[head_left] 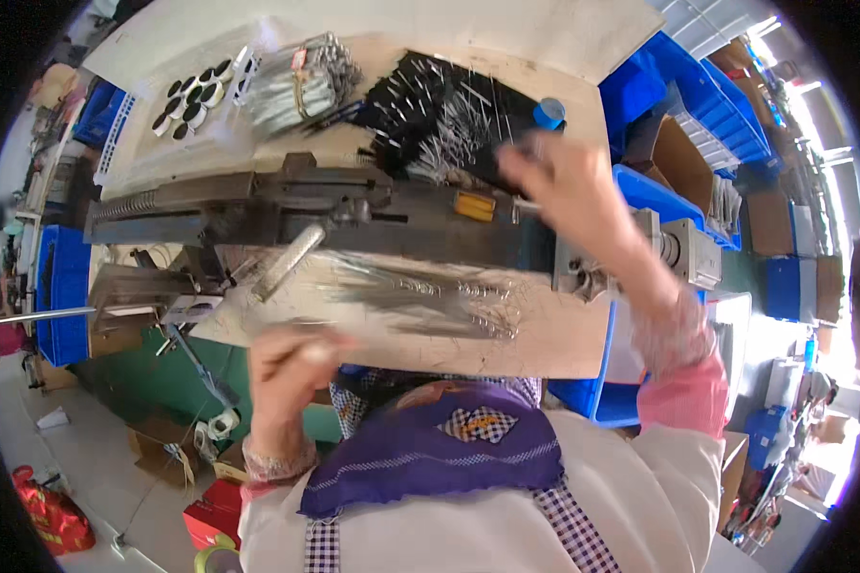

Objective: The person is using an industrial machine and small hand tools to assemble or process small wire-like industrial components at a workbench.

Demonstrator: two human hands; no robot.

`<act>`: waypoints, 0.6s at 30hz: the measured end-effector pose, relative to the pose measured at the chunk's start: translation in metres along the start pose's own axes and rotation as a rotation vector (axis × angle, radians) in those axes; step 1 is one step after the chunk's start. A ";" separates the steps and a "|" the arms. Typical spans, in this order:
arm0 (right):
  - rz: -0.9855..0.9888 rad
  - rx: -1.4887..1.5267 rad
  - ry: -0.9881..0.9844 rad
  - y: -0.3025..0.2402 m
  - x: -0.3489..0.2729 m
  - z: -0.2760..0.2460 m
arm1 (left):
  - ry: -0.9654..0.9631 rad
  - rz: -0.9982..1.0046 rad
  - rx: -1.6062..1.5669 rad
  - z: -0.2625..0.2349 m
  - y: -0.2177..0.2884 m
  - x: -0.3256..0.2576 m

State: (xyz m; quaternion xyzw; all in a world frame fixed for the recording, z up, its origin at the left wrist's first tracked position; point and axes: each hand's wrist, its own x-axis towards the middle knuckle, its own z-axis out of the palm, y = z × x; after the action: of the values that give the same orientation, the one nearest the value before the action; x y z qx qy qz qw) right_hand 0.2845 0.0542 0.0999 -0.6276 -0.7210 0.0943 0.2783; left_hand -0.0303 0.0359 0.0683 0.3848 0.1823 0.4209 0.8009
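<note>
My right hand (pixel 573 191) reaches over the right end of a long dark metal bench machine (pixel 430 224), near a black cloth (pixel 392 100) heaped with thin metal pins (pixel 459 134). Motion smears its fingers, so any small thing in them is hidden. At the table's front edge, my left hand (pixel 291 372) is raised with its fingers curled in, also blurred; what they hold, if anything, does not show. Between the hands, a lever with a ridged silver grip (pixel 291 260) slants down from the machine. Long thin wires or pins (pixel 430 296) lie on the wood before it.
A yellow block (pixel 474 206) sits on the machine. Behind it are a bundle of silver rods (pixel 306 91), a blue round cap (pixel 548 113) and a white basket (pixel 115 138) beside black-topped round parts (pixel 193 95). Blue bins (pixel 640 81) crowd the right side.
</note>
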 end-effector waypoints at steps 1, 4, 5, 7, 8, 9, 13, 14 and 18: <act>0.168 -0.079 -0.018 0.020 0.021 -0.002 | -0.086 -0.034 0.811 0.013 -0.006 -0.002; 0.397 -0.009 -0.250 0.075 0.072 -0.003 | -0.333 -0.091 1.033 0.036 -0.049 0.076; 0.397 -0.016 -0.266 0.071 0.070 -0.003 | -0.277 -0.101 0.945 0.047 -0.064 0.098; 0.361 -0.119 -0.321 0.068 0.070 -0.007 | -0.254 -0.204 1.004 0.044 -0.078 0.131; 0.323 -0.018 -0.322 0.049 0.062 -0.009 | -0.248 -0.261 0.939 0.034 -0.081 0.139; 0.070 0.046 -0.260 0.047 0.044 -0.007 | -0.248 -0.319 0.869 0.030 -0.086 0.143; -0.526 -0.163 -0.178 0.013 -0.009 -0.004 | -0.250 -0.055 1.212 0.048 -0.070 0.141; -0.525 -0.161 -0.190 0.011 -0.011 0.001 | -0.244 0.162 1.516 0.051 -0.069 0.137; -0.533 -0.008 0.060 0.000 0.006 0.034 | -0.193 0.842 2.037 0.036 -0.031 0.119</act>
State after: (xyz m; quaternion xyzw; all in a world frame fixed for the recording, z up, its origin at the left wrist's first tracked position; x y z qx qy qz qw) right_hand 0.2664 0.0674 0.0738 -0.4193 -0.8524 -0.0037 0.3123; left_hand 0.0774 0.1048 0.0713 0.9265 0.2349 0.2810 -0.0868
